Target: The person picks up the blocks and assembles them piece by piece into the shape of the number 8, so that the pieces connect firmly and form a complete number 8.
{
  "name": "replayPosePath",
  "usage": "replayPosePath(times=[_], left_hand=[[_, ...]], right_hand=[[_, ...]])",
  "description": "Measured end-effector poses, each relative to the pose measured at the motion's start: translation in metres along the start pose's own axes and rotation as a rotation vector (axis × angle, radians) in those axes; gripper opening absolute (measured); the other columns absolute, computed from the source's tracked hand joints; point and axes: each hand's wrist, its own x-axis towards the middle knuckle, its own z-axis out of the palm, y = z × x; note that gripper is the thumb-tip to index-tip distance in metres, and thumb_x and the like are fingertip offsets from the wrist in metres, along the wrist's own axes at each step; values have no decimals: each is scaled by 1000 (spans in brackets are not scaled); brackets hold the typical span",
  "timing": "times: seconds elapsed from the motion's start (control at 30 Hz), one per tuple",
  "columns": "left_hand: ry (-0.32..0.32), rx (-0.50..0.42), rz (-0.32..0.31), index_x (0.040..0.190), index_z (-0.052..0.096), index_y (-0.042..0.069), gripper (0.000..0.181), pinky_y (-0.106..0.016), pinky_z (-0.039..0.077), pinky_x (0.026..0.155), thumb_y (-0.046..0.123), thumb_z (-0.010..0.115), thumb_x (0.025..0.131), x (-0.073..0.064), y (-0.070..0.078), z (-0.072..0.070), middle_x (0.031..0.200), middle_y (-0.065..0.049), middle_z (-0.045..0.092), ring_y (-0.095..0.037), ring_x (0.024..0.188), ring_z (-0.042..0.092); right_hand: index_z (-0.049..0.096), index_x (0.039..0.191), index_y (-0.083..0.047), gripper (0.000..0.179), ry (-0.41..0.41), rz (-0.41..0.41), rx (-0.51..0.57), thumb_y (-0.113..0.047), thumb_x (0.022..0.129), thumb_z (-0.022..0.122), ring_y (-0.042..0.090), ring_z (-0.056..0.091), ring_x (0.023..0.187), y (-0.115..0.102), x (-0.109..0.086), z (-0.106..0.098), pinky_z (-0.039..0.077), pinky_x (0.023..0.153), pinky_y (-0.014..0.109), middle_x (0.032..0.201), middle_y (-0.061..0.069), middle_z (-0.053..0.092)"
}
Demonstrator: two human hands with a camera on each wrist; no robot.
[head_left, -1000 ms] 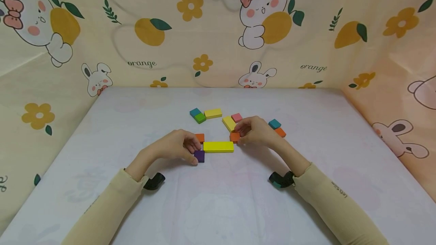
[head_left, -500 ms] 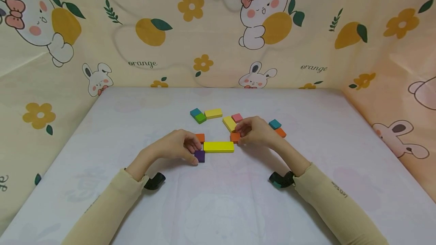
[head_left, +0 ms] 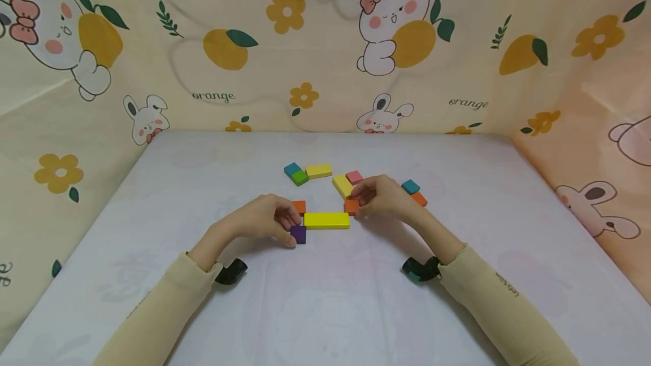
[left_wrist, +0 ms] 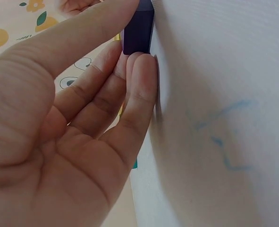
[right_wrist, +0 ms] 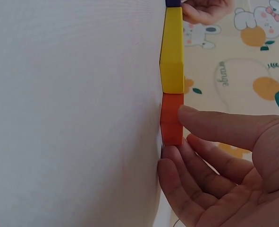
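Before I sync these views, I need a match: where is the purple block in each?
Head: purple block just left of centre, lower half.
Left wrist: purple block at top edge, middle.
Right wrist: purple block cut off at top, right of middle.
Shared landmark: left hand beside it.

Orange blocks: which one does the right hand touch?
The middle orange block, at the long yellow block's right end; the right hand touches it. The left orange block lies by the left hand, the right one beside a teal block.
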Motion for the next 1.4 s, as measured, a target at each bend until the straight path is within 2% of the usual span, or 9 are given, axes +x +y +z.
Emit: replayPosePath(times=[0.37,0.53,0.63,0.77,0.9,0.97,1.17,1.4], left_hand=[[-5,2,3,100,69,14,36,-32,49,85,22,90,72,-1,0,0,94,2,66,-18,88,60],[-3,-9,-3,101,69,13,37,-32,49,85,22,90,72,-1,0,1,94,1,66,-18,88,61],[-5,-18,-5,101,69,13,37,-32,50,86,21,90,72,-1,0,2,95,1,66,-18,89,61],[-5,-20,-20,101,69,14,37,-32,50,86,22,90,72,-1,0,4,94,2,66,-18,89,61],[-2,-20,-29,101,69,14,37,-32,50,86,21,90,72,-2,0,5,94,1,66,-18,89,61],[1,-18,-26,101,69,13,37,-32,50,85,21,90,72,-2,0,5,94,1,66,-18,88,60],[2,-16,-25,101,69,14,38,-31,50,85,23,90,72,-3,-1,4,95,2,66,-17,89,61],[-3,-32,-7,102,69,13,37,-31,51,85,21,90,72,-1,1,2,95,1,66,-18,89,61]], right_hand=[[67,112,-4,38,-3,19,-15,-1,77,83,24,60,91,-1,-1,0,54,77,30,101,7,67],[68,111,-5,35,-5,-29,-58,-7,79,82,23,62,94,-1,-5,-8,55,78,33,103,5,68],[69,112,-5,33,37,-65,-83,-11,81,80,23,63,96,2,-13,-17,53,81,37,105,6,69],[70,113,-5,31,131,-101,-91,-12,84,79,22,64,95,13,-27,-27,50,85,41,107,8,69],[70,111,-5,28,239,-120,-85,-11,85,78,20,64,93,27,-44,-36,49,83,40,105,10,70],[70,110,-4,27,276,-118,-40,-10,85,78,22,64,93,34,-52,-42,52,82,39,106,12,69],[68,116,-3,34,328,-102,114,-14,85,79,28,63,100,48,-73,-60,55,78,32,115,16,66],[65,122,-4,41,320,-85,62,-19,87,78,29,57,112,70,-77,-76,52,81,26,122,13,63]])
